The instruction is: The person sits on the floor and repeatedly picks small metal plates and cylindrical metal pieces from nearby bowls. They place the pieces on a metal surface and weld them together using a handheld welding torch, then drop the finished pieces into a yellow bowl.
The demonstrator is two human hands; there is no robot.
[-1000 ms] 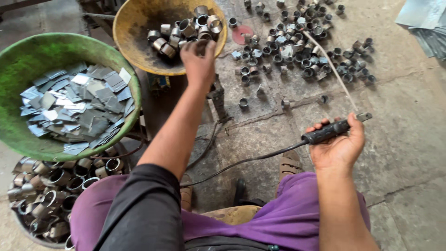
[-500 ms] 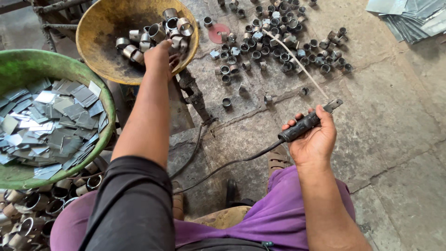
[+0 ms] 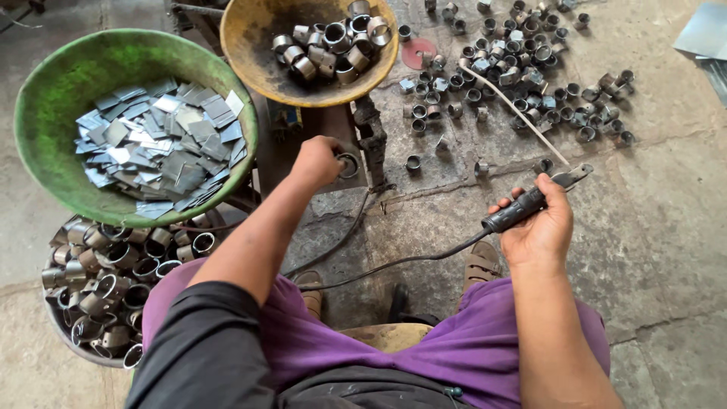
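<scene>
The left hand (image 3: 316, 160) is closed around a small grey metal ring (image 3: 349, 164), holding it against the dark upright metal stand (image 3: 372, 144) just below the rim of the rusty yellow-brown metal bowl (image 3: 254, 45). That bowl, with more short steel rings heaped in it, sits right above the hand, so room overhead is tight. To the left, the wide green bowl of flat grey metal squares (image 3: 68, 83) crowds in, its rim close beside the forearm. Beneath it, a round tub packed with larger metal rings (image 3: 113, 280) fills the lower left. The right hand (image 3: 539, 227) grips a black-handled welding electrode holder (image 3: 522, 206), well apart from the ring, its cable trailing back toward the knees. A thin pale rod (image 3: 515, 110) runs up from its tip across a scatter of loose rings (image 3: 522, 68) on the stone floor (image 3: 666, 227). The open room lies right of that hand.
</scene>
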